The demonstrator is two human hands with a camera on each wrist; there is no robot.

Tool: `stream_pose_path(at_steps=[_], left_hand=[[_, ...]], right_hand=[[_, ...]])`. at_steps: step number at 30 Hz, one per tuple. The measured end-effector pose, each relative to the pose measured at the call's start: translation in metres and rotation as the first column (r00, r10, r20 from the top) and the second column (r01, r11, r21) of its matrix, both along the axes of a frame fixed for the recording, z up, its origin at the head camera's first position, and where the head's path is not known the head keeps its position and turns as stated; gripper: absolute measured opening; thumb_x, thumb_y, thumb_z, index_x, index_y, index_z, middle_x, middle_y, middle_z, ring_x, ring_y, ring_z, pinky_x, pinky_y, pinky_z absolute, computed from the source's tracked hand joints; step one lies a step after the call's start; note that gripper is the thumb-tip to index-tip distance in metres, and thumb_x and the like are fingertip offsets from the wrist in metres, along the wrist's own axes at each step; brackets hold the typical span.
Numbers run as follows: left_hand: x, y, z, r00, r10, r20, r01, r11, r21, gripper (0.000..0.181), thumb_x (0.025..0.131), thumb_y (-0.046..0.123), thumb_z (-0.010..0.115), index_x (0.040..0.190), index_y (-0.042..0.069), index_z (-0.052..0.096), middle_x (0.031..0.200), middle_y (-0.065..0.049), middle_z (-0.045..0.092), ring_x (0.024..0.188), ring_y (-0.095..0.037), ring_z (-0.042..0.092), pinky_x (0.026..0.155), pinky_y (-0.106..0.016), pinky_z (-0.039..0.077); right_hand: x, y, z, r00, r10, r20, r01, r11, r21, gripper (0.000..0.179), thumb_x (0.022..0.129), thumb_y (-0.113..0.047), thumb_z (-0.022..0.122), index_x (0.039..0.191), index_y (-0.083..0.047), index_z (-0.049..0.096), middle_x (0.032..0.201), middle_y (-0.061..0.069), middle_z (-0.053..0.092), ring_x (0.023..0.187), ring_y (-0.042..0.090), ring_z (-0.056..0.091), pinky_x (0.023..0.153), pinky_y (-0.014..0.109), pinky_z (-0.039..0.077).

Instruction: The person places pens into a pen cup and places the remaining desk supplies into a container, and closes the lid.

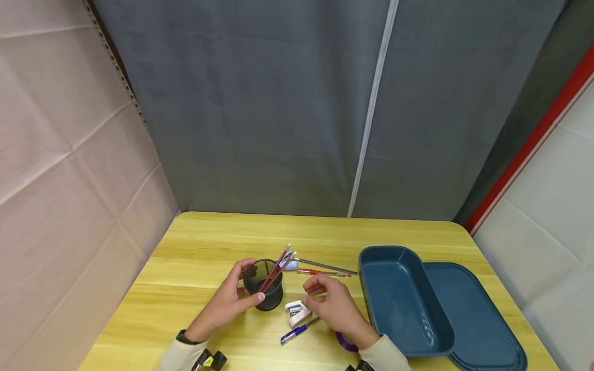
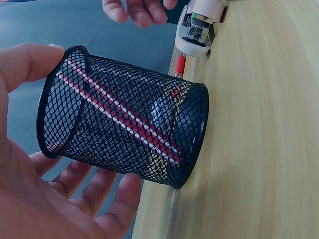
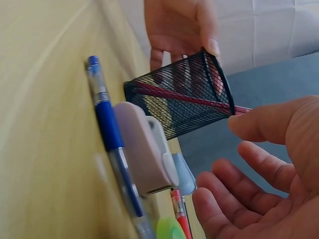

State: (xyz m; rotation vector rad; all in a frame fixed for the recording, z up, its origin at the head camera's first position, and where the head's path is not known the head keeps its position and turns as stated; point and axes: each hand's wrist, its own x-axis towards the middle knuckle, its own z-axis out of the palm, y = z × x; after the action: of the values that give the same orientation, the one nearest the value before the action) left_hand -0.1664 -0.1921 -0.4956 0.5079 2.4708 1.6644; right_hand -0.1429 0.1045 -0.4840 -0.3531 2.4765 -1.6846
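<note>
My left hand is closed around the black mesh cup, thumb at its rim and fingers along its side; two red striped pencils lean inside, their ends poking past the rim. The cup is nearer the table's left edge than its right; whether its base sits fully on the wood I cannot tell. My right hand grips nothing that I can see, its fingers loosely bent, with a gap between thumb and fingertips, and it hangs between the cup and the deep blue tray. Between my hands lie the pale stapler and, just on its near-edge side, a blue pen. Toward the far edge, a red pen and a dark stick reach toward the tray, beside a light blue object partly behind the pencils. My right wrist partly covers a purple ring. The flat blue lid lies along the right edge, partly under the tray.
</note>
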Motion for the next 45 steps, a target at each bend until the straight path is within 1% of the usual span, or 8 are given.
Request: stream_pose_path(at_steps=[6,15,20,24,29,34,39,45], left_hand=[[0.000,0.000,0.000,1.000,-0.008,0.012,0.007,1.000,0.014,0.085,0.092,0.021,0.083,0.159,0.010,0.034,0.153,-0.023,0.050,0.137,-0.046,0.048,0.093,-0.034,0.058],[0.000,-0.001,0.000,1.000,0.012,0.017,-0.012,1.000,0.005,0.083,0.091,0.021,0.084,0.158,0.016,0.036,0.154,-0.022,0.050,0.139,-0.046,0.048,0.094,-0.033,0.058],[0.000,-0.002,0.000,1.000,0.016,0.024,-0.016,1.000,-0.001,0.083,0.091,0.023,0.084,0.158,0.016,0.036,0.155,-0.022,0.050,0.140,-0.045,0.047,0.094,-0.033,0.057],[0.000,-0.002,0.000,1.000,0.016,0.024,-0.016,1.000,-0.006,0.083,0.091,0.023,0.084,0.158,0.015,0.036,0.155,-0.022,0.050,0.139,-0.045,0.047,0.094,-0.033,0.057],[-0.001,-0.003,0.001,1.000,0.015,0.026,-0.015,1.000,-0.007,0.083,0.091,0.022,0.084,0.159,0.014,0.036,0.154,-0.022,0.050,0.138,-0.045,0.048,0.094,-0.034,0.057],[-0.002,-0.004,0.001,0.999,0.015,0.031,-0.014,1.000,-0.006,0.084,0.092,0.022,0.083,0.159,0.010,0.035,0.154,-0.023,0.050,0.138,-0.045,0.048,0.094,-0.034,0.057],[-0.002,-0.005,-0.001,0.999,0.010,0.038,-0.010,1.000,0.003,0.084,0.091,0.021,0.084,0.159,0.011,0.035,0.153,-0.024,0.050,0.137,-0.045,0.048,0.093,-0.033,0.057],[-0.002,-0.005,-0.002,0.999,0.017,0.034,-0.016,1.000,-0.005,0.083,0.091,0.022,0.084,0.158,0.015,0.036,0.153,-0.022,0.051,0.135,-0.043,0.050,0.091,-0.031,0.057]], right_hand=[[0.010,0.002,-0.006,1.000,0.003,-0.003,-0.003,1.000,0.028,0.026,0.090,-0.012,0.082,0.110,-0.001,0.070,0.109,0.014,0.074,0.097,0.021,0.070,0.082,0.023,0.059],[0.021,0.007,-0.018,1.000,-0.021,-0.004,0.021,0.999,0.045,0.025,0.087,-0.010,0.084,0.107,-0.005,0.071,0.104,0.007,0.073,0.099,0.024,0.070,0.088,0.034,0.062],[0.023,0.009,-0.021,1.000,-0.011,-0.010,0.012,0.993,0.114,0.021,0.086,-0.013,0.085,0.101,-0.010,0.070,0.098,0.002,0.072,0.096,0.021,0.070,0.085,0.031,0.059],[0.025,0.011,-0.021,0.999,0.022,-0.030,-0.016,0.980,0.200,0.022,0.082,-0.014,0.087,0.095,-0.015,0.070,0.093,-0.002,0.071,0.089,0.015,0.067,0.078,0.028,0.055],[0.025,0.013,-0.021,0.994,0.095,-0.051,-0.076,0.955,0.286,0.024,0.079,-0.016,0.090,0.094,-0.019,0.071,0.087,-0.006,0.069,0.081,0.009,0.060,0.071,0.023,0.048],[0.022,0.012,-0.023,0.987,0.152,-0.057,-0.125,0.935,0.331,0.026,0.078,-0.018,0.093,0.094,-0.019,0.073,0.088,-0.009,0.069,0.080,0.005,0.060,0.070,0.023,0.048],[0.020,0.008,-0.026,0.981,0.181,-0.066,-0.144,0.916,0.375,0.027,0.075,-0.016,0.095,0.091,-0.020,0.074,0.089,-0.012,0.068,0.080,0.000,0.059,0.069,0.022,0.049],[0.019,0.005,-0.027,0.981,0.185,-0.052,-0.152,0.913,0.379,0.024,0.075,-0.016,0.095,0.089,-0.020,0.076,0.084,-0.014,0.065,0.076,-0.003,0.057,0.067,0.020,0.047]])
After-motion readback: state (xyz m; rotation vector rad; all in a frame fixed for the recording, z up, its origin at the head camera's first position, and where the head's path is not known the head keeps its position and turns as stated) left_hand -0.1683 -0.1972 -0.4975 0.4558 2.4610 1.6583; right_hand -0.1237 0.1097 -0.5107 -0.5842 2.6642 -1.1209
